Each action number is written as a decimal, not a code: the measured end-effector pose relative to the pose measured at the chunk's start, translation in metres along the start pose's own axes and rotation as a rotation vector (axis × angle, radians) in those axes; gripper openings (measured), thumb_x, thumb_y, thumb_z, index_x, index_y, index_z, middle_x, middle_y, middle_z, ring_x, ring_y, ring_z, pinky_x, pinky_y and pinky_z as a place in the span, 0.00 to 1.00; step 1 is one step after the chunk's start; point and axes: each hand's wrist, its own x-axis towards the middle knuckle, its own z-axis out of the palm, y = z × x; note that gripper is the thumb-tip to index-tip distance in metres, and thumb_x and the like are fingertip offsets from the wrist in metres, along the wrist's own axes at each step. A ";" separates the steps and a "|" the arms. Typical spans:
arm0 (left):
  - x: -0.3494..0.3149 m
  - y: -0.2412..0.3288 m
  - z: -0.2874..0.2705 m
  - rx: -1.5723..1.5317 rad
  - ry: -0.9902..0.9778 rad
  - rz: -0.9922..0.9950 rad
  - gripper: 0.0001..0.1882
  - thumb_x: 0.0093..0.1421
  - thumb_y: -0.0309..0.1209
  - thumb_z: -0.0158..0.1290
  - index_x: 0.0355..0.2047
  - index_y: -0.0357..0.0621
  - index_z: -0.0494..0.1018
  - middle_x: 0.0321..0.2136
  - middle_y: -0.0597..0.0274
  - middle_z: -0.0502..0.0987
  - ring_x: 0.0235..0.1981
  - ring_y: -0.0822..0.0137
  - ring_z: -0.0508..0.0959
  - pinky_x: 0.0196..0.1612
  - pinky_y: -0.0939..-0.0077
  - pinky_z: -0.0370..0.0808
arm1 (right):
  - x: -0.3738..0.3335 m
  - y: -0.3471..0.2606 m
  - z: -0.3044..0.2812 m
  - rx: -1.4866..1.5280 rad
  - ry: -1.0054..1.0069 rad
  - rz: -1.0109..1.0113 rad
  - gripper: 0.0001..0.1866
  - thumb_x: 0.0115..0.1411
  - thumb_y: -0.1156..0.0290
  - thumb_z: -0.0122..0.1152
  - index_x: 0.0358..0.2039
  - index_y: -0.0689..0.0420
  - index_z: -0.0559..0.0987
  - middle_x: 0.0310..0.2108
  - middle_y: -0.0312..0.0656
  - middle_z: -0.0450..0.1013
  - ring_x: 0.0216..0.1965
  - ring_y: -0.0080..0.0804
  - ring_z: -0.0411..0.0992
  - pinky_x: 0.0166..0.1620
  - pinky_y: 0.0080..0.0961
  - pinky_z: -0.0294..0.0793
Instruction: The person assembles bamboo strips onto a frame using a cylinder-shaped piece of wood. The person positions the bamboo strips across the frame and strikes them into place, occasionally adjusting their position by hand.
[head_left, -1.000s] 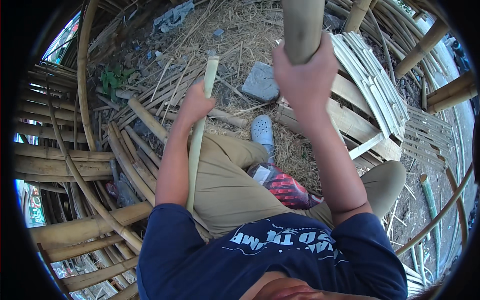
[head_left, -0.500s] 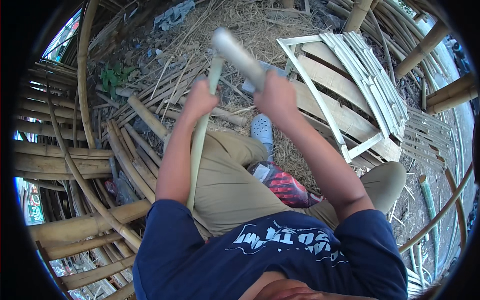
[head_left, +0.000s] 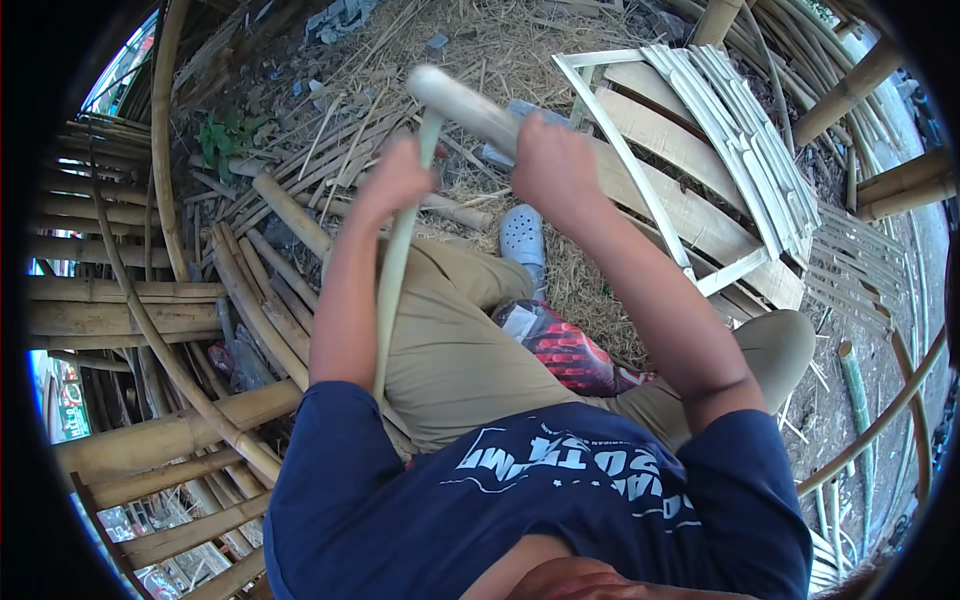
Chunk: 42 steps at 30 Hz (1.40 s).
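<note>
My left hand [head_left: 400, 182] is closed around a long pale green bamboo strip [head_left: 394, 285], just below its upper end. The strip slants down past my forearm, along my thigh toward my hip. In my right hand [head_left: 553, 165] I grip a thick, round, pale wooden stick [head_left: 468, 110] by its near end. Its far end lies across the top of the bamboo strip and seems to touch it. Both hands are slightly blurred by motion.
To the right a pale bamboo frame [head_left: 628, 160] and a row of split slats [head_left: 745, 150] lie on wide boards [head_left: 680, 195]. Bamboo poles [head_left: 265, 300] and a railing [head_left: 125, 320] stand at the left. A red and black bag [head_left: 572, 350] sits between my legs, near a clog [head_left: 521, 235].
The wooden stick has tilted flatter, its far end coming slightly down and left onto the strip's top. My right hand has risen a little. My left hand keeps its grip.
</note>
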 end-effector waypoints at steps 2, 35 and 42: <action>-0.004 -0.010 -0.012 -0.280 -0.056 -0.008 0.24 0.49 0.20 0.53 0.49 0.37 0.79 0.21 0.62 0.75 0.20 0.70 0.74 0.27 0.71 0.72 | -0.004 0.002 0.006 -0.206 -0.247 0.006 0.25 0.51 0.64 0.72 0.41 0.67 0.72 0.32 0.60 0.79 0.35 0.59 0.80 0.40 0.48 0.79; -0.015 0.005 -0.014 -1.205 -0.262 0.021 0.21 0.49 0.19 0.50 0.46 0.34 0.67 0.12 0.72 0.60 0.06 0.78 0.56 0.11 0.81 0.51 | 0.043 -0.047 0.025 0.942 -0.250 0.168 0.20 0.54 0.71 0.70 0.45 0.67 0.77 0.35 0.44 0.80 0.35 0.28 0.80 0.37 0.28 0.80; -0.010 -0.013 -0.014 -1.204 -0.195 0.019 0.17 0.71 0.47 0.48 0.42 0.44 0.70 0.12 0.75 0.59 0.08 0.79 0.55 0.12 0.83 0.50 | 0.008 -0.019 0.027 1.100 -0.318 0.546 0.16 0.59 0.71 0.67 0.43 0.65 0.74 0.29 0.43 0.76 0.27 0.32 0.78 0.28 0.31 0.82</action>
